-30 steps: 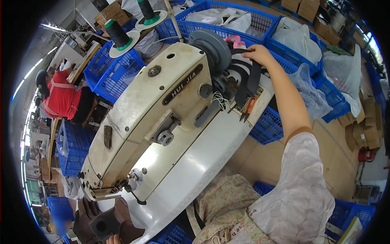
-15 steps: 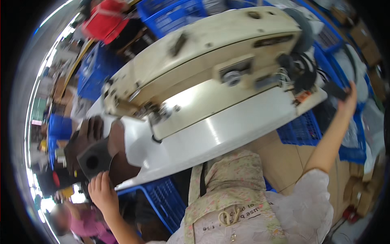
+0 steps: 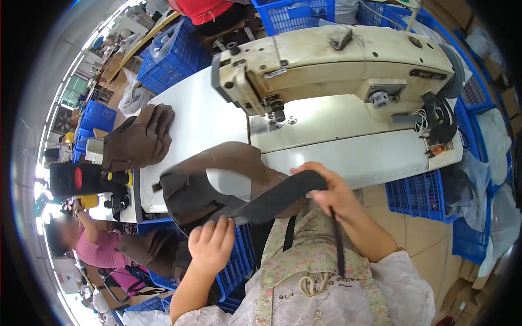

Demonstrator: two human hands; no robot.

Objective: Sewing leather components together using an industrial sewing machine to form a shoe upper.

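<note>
In front of me, my left hand (image 3: 212,243) is closed on the near edge of a dark brown fabric piece (image 3: 239,157), which curves around an opening. My right hand (image 3: 341,194) grips a wide black strap (image 3: 277,198) that stretches across from the left hand. A narrow dark end of it hangs below the right hand, over the apron. Behind the fabric stands a cream sewing machine (image 3: 337,68) on a white table (image 3: 326,157). At the table's left lies a stack of similar brown pieces (image 3: 138,136).
Blue crates stand below the table at left (image 3: 236,255) and right (image 3: 418,195), and behind the machine (image 3: 296,16). A black object with a red oval (image 3: 76,178) is at far left. A person in pink (image 3: 100,247) sits lower left; another in red (image 3: 204,10) is at the back.
My right hand has come in from the table's far right end, bringing the black strap. My left hand has drawn the brown piece away from the stack. The view has shifted left.
</note>
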